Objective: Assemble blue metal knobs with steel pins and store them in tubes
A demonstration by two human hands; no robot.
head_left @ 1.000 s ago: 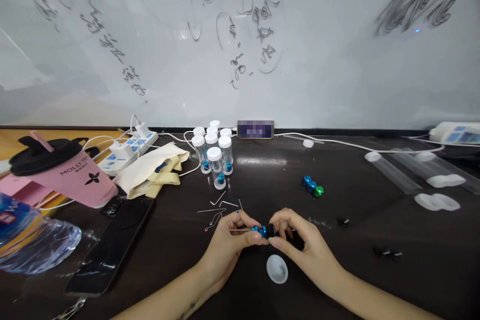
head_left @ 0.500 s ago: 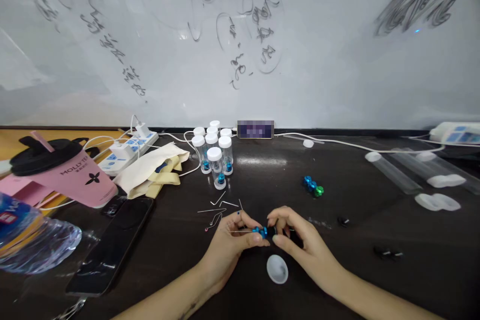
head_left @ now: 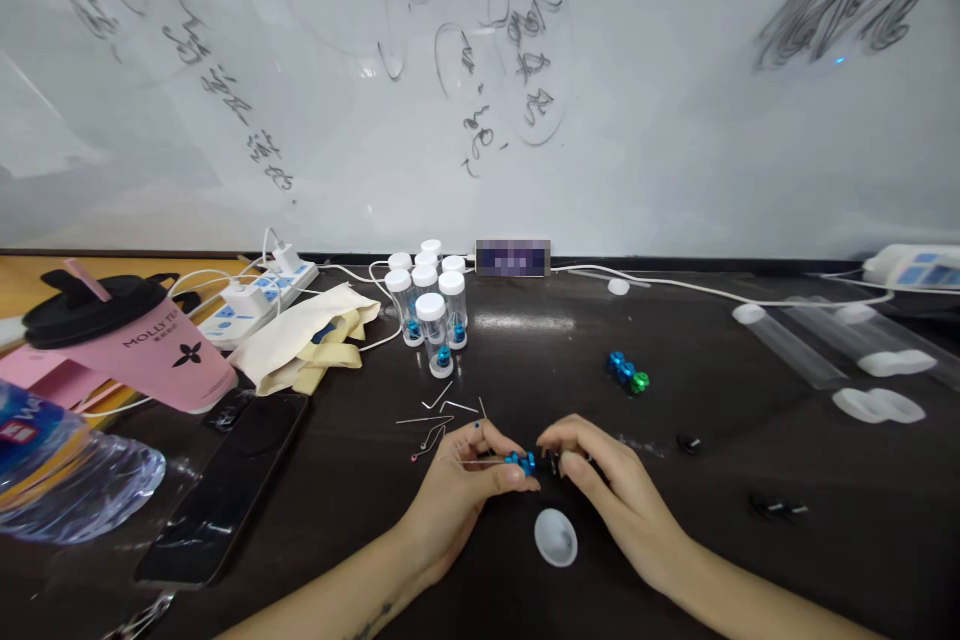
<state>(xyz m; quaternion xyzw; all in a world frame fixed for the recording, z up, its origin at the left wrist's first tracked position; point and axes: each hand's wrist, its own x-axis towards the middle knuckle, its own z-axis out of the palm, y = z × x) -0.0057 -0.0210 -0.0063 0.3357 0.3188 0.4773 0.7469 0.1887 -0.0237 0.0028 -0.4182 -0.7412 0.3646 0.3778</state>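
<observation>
My left hand (head_left: 461, 490) is closed in a pinch on a small blue metal part (head_left: 520, 462) with a thin pin sticking out to its left. My right hand (head_left: 600, 490) faces it, fingers pinched on a small black piece (head_left: 553, 463) right beside the blue part. Both hands rest low over the dark table (head_left: 525, 350). A white vial cap (head_left: 556, 537) lies just below them. Several loose pins (head_left: 439, 415) lie above my left hand.
Capped vials (head_left: 431, 305) with blue parts stand behind. Blue and green nuts (head_left: 627, 372) lie to the right, black bits (head_left: 776, 508) further right, clear tubes (head_left: 787, 345) at far right. Left: a phone (head_left: 225, 490), pink cup (head_left: 142, 355), water bottle (head_left: 67, 480), cloth bag (head_left: 307, 345), power strip (head_left: 255, 300).
My right hand's fingers have shifted slightly on the black piece, which now shows a small gap from the blue part. The left hand stays put.
</observation>
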